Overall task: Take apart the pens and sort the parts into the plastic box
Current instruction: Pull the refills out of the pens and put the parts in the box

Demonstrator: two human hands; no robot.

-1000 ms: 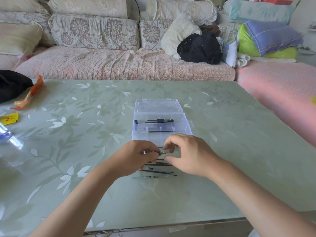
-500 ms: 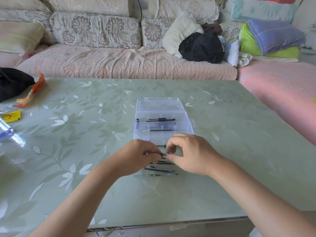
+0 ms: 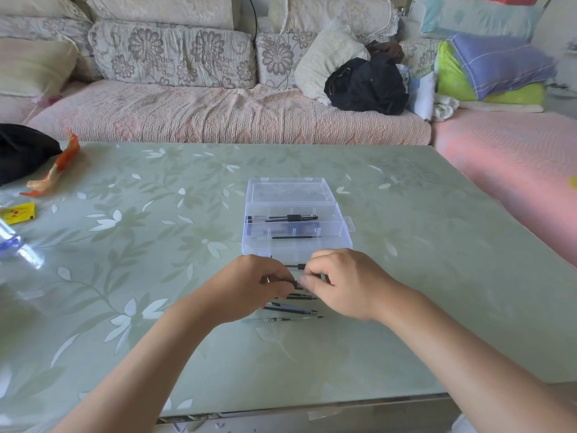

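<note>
Pen (image 3: 296, 284), black: held just in front of the open plastic box (image 3: 249, 242), each end pinched by curled left hand (image 3: 249, 289) and right hand (image 3: 343, 282), seemingly for pulling apart beside its compartments; unsorted pens (image 3: 293, 307) on counter (image 3: 406, 276) nearer still.

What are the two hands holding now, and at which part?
One dark pen: the left hand pinches its left part, the right hand its right part.
</note>
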